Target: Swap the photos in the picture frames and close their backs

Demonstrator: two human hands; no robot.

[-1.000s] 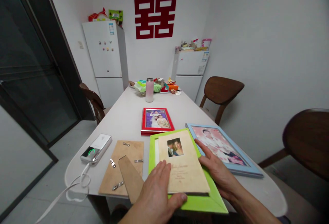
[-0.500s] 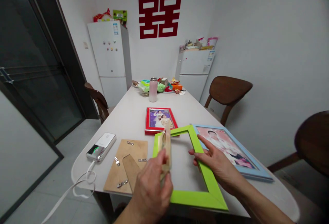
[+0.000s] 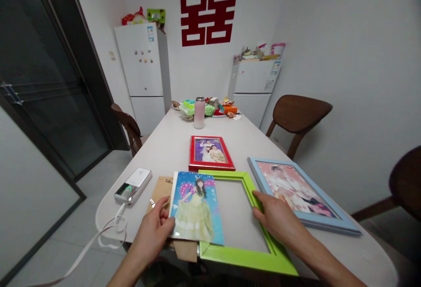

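Photo frames on bench [image 3: 164,146]: three – red frame [image 3: 211,153], green frame [image 3: 243,256], blue frame [image 3: 301,195].
Photo print [image 3: 195,208]: one.
Backing board [image 3: 160,189]: one.
Power bank [image 3: 133,185]: one, left edge; white cable [image 3: 105,234]: one.
Pink bottle [image 3: 199,113]: one, far edge.
Chairs: three [image 3: 126,124] [image 3: 301,111] [image 3: 406,181].
Fridges: two [image 3: 141,72] [image 3: 253,89].
Hands: two – left hand [image 3: 153,230], right hand [image 3: 278,219].

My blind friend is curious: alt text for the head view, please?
A person's left hand holds a colourful photo over the left side of an empty green frame on a white table, while the right hand rests on the frame's right rail. A red frame, a blue frame, a power bank and a backing board lie nearby.
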